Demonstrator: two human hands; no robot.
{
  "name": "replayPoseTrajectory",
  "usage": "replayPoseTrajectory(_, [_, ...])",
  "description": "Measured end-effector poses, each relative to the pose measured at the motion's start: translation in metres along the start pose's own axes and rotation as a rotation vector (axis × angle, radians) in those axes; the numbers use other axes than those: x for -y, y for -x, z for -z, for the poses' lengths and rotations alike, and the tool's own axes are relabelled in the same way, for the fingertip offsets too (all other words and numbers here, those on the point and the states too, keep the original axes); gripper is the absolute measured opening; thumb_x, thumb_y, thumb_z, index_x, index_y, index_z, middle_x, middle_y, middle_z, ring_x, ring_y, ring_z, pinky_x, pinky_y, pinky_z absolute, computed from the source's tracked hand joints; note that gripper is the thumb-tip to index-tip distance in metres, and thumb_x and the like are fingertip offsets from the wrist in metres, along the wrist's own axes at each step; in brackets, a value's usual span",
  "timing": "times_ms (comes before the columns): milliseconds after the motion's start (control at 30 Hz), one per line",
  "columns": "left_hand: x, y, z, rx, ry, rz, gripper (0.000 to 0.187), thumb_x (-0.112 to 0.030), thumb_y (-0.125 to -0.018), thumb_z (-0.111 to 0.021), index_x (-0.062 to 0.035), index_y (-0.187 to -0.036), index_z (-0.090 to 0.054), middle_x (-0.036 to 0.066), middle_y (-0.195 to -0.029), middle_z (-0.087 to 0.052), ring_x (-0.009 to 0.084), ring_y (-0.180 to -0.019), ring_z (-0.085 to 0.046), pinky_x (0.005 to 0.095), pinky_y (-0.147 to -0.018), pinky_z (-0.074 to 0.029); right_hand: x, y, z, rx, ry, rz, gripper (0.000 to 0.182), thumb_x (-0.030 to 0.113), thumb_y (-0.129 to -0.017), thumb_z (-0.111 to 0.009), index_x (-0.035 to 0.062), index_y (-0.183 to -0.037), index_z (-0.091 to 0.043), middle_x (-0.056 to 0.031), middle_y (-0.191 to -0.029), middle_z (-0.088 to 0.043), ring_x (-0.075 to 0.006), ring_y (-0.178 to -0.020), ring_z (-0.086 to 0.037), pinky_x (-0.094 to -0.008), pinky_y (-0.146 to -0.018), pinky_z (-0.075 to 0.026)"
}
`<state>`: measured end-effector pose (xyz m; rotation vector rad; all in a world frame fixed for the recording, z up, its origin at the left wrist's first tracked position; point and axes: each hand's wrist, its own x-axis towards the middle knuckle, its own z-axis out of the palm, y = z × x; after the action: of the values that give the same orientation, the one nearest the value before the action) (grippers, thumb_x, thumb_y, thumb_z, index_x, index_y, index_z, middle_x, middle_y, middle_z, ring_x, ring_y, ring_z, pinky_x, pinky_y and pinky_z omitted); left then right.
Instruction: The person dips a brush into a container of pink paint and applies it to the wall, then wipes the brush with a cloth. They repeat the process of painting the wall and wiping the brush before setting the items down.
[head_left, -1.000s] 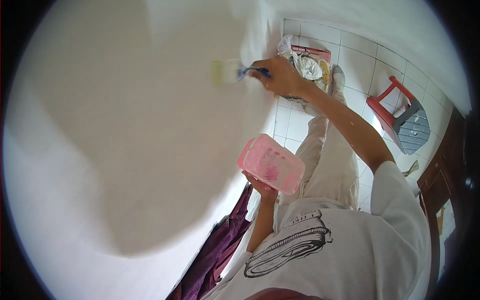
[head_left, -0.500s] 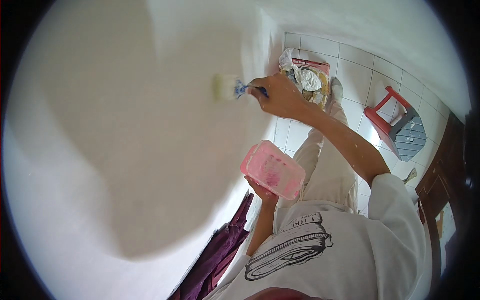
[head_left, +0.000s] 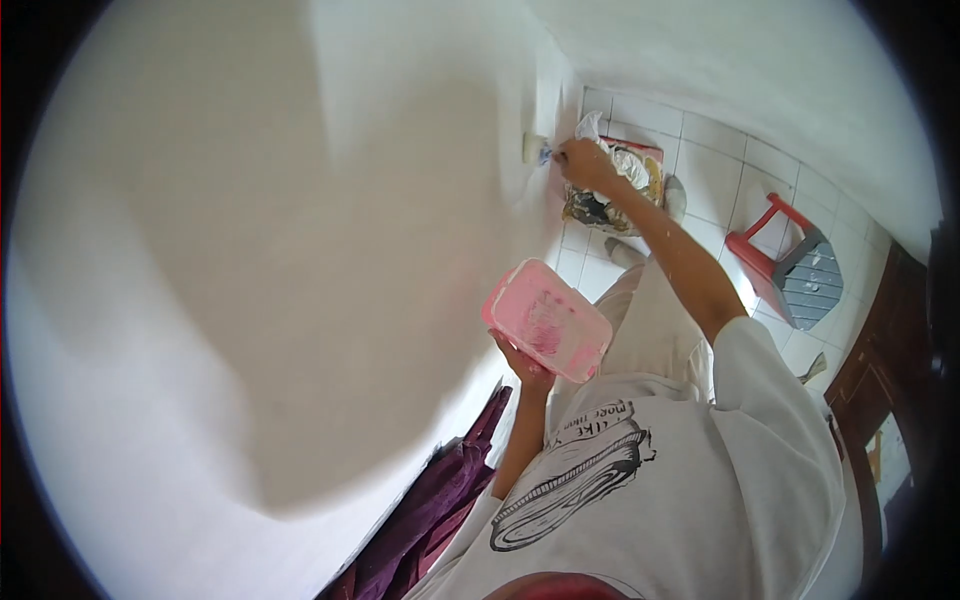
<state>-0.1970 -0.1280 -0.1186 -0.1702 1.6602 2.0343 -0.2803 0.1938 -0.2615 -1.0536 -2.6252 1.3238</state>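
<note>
A pink plastic tub (head_left: 552, 322) with whitish smears inside rests in my left hand (head_left: 527, 366), whose fingers wrap its lower left side. My right hand (head_left: 588, 163) is closed round the handle of a paintbrush (head_left: 535, 149) with pale bristles and some blue near the handle. The bristles are against the white wall (head_left: 400, 260), close to the corner. Most of the brush handle is hidden by my fingers.
A paint-stained box with crumpled plastic (head_left: 628, 165) sits on the tiled floor (head_left: 712, 165) by my feet. To the right is a red and grey stool (head_left: 808, 280). Purple cloth (head_left: 430, 505) hangs at the lower left, and a dark wooden door (head_left: 868, 370) stands far right.
My right hand has moved the brush right and slightly up along the wall, nearer the corner. My left hand and the tub have barely moved. One foot shows below the box now.
</note>
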Motion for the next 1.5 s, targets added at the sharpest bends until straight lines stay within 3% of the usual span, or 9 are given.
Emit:
replayPoseTrajectory(67, [-0.036, -0.009, -0.024, 0.144, 0.344, 0.285, 0.075, -0.062, -0.101, -0.033, -0.0142, -0.156, -0.018, 0.009, -0.150, -0.038, 0.0273, -0.136, -0.041, 0.0462, -0.116, -0.035, 0.050, 0.032, 0.050, -0.022, 0.012, 0.096, 0.023, 0.022, -0.090, -0.063, 0.0018, -0.086, -0.071, -0.0220, -0.078, -0.067, -0.0419, -0.076, -0.065, -0.0497, -0.069, -0.049])
replayPoseTrajectory(200, [-0.050, -0.029, -0.038, 0.388, 0.002, -0.093, 0.074, -0.063, -0.101, -0.032, -0.0135, -0.155, -0.022, 0.007, -0.151, -0.038, 0.0268, -0.136, -0.043, 0.0471, -0.114, -0.036, 0.109, 0.113, 0.154, 0.029, -0.317, 0.214, 0.031, 0.031, -0.098, -0.059, 0.0007, -0.093, -0.066, -0.0145, -0.075, -0.062, -0.0282, -0.068, -0.058, -0.0398, -0.066, -0.046])
replayPoseTrajectory(533, [-0.122, -0.023, -0.135, 0.711, 0.683, 0.312, 0.074, -0.060, -0.094, -0.048, -0.0119, -0.149, -0.036, 0.017, -0.138, -0.052, 0.0391, -0.122, -0.056, 0.0637, -0.101, -0.045, 0.133, 0.256, 0.278, -0.199, -0.449, 0.110, 0.031, 0.024, -0.104, -0.052, 0.0000, -0.088, -0.062, 0.0033, -0.063, -0.044, -0.0048, -0.059, -0.036, -0.0245, -0.053, -0.028])
replayPoseTrajectory(700, [-0.132, -0.022, -0.173, 1.262, 1.120, 0.516, 0.063, -0.049, -0.098, -0.045, -0.0093, -0.146, -0.037, 0.016, -0.138, -0.051, 0.0383, -0.125, -0.051, 0.0528, -0.108, -0.041, 0.175, 0.319, 0.311, -0.438, -0.501, 0.038, 0.023, 0.024, -0.100, -0.060, 0.0013, -0.105, -0.063, 0.0000, -0.070, -0.054, -0.0061, -0.064, -0.048, -0.0237, -0.055, -0.037])
replayPoseTrajectory(767, [-0.103, -0.030, -0.169, 0.775, 0.570, 0.334, 0.069, -0.058, -0.100, -0.040, -0.0106, -0.150, -0.031, 0.014, -0.145, -0.045, 0.0324, -0.132, -0.046, 0.0481, -0.111, -0.040, 0.181, 0.331, 0.315, -0.492, -0.455, 0.014, 0.020, 0.014, -0.098, -0.061, 0.0028, -0.114, -0.061, -0.0039, -0.081, -0.060, -0.0071, -0.067, -0.051, -0.0240, -0.058, -0.041])
replayPoseTrajectory(1000, [-0.105, 0.017, -0.184, 0.554, 0.446, 0.087, 0.085, -0.074, -0.095, -0.028, -0.0136, -0.154, -0.018, 0.010, -0.153, -0.032, 0.0266, -0.141, -0.035, 0.0475, -0.116, -0.033, 0.178, 0.354, 0.310, -0.192, -0.229, 0.287, 0.031, -0.001, -0.088, -0.065, 0.0033, -0.118, -0.058, -0.0086, -0.079, -0.061, -0.0119, -0.066, -0.055, -0.0281, -0.062, -0.045])
replayPoseTrajectory(1167, [-0.003, 0.000, -0.180, 0.583, 0.600, -0.016, 0.087, -0.076, -0.094, -0.029, -0.0137, -0.154, -0.022, 0.010, -0.153, -0.034, 0.0291, -0.142, -0.035, 0.0473, -0.117, -0.032, 0.176, 0.356, 0.308, -0.063, 0.086, 0.149, 0.029, 0.010, -0.090, -0.066, 0.0040, -0.117, -0.060, -0.0232, -0.083, -0.067, -0.0428, -0.076, -0.064, -0.0471, -0.066, -0.050])
replayPoseTrajectory(1300, [-0.010, 0.041, -0.199, 0.355, 0.083, -0.533, 0.089, -0.077, -0.093, -0.027, -0.0110, -0.153, -0.023, 0.011, -0.150, -0.037, 0.0292, -0.140, -0.037, 0.0479, -0.116, -0.031, 0.161, 0.361, 0.300, -0.257, 0.010, 0.391, 0.027, 0.009, -0.089, -0.067, 0.0001, -0.114, -0.063, -0.0221, -0.078, -0.066, -0.0388, -0.064, -0.062, -0.0413, -0.061, -0.048])
replayPoseTrajectory(1500, [-0.014, 0.070, -0.220, 0.718, 0.491, -0.337, 0.081, -0.070, -0.098, -0.026, -0.0124, -0.153, -0.017, 0.011, -0.152, -0.033, 0.0290, -0.139, -0.038, 0.0474, -0.114, -0.036, 0.119, 0.379, 0.338, -0.021, 0.061, 0.425, 0.020, 0.010, -0.090, -0.063, -0.0012, -0.106, -0.066, -0.0230, -0.081, -0.068, -0.0430, -0.068, -0.063, -0.0448, -0.063, -0.049])
